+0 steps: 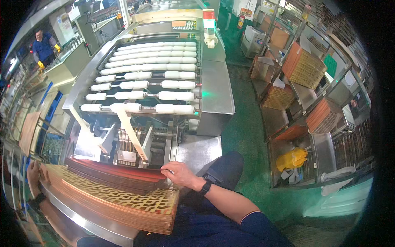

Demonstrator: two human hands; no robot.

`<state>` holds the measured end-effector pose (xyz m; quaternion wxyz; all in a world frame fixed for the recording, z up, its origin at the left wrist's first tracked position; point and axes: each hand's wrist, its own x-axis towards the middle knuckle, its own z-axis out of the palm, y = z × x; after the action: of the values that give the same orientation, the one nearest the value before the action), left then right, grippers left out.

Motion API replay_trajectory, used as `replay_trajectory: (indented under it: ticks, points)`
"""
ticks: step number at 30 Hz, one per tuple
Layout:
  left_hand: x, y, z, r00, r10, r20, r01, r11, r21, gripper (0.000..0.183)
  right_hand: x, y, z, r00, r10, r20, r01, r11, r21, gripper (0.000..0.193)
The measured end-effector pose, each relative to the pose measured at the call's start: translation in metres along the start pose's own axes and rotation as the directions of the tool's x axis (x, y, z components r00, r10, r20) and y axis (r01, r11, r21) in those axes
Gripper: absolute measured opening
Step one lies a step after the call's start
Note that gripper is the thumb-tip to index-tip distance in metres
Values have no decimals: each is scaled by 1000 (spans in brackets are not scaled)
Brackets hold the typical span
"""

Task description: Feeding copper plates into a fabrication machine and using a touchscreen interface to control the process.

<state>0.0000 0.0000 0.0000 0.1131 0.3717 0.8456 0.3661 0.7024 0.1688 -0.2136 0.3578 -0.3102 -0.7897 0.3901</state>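
Dark-red panels (119,178) lie at seven o'clock on a copper-edged board stack (160,214). The right hand (180,173), six o'clock, grips their end; the left hand (34,173), eight o'clock, is by the stack, its grip unclear.

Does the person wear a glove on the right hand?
No, the right hand shows bare skin at the right end of the dark red boards.

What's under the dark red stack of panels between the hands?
A thicker copper-edged stack; its top sheet, patterned yellow and dark, shows along the near side. The dark red stack covers the rest, so the surface directly beneath it can't be seen.
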Motion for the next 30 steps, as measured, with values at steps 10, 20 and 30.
replay_trajectory:
  ticks: [10,20,30]
  points:
    - [-22,29,14,1000,10,4,-10,998,55,41,-5,9,4,1000,16,-6,-16,1000,1,18]
    - [-25,35,12,998,-24,-61,24,1000,-1,48,-1,-2,-3,996,81,43,-83,995,48,19]
    - [-4,14,-10,993,-109,44,110,994,-10,67,3,-3,-10,998,49,34,-53,994,96,18]
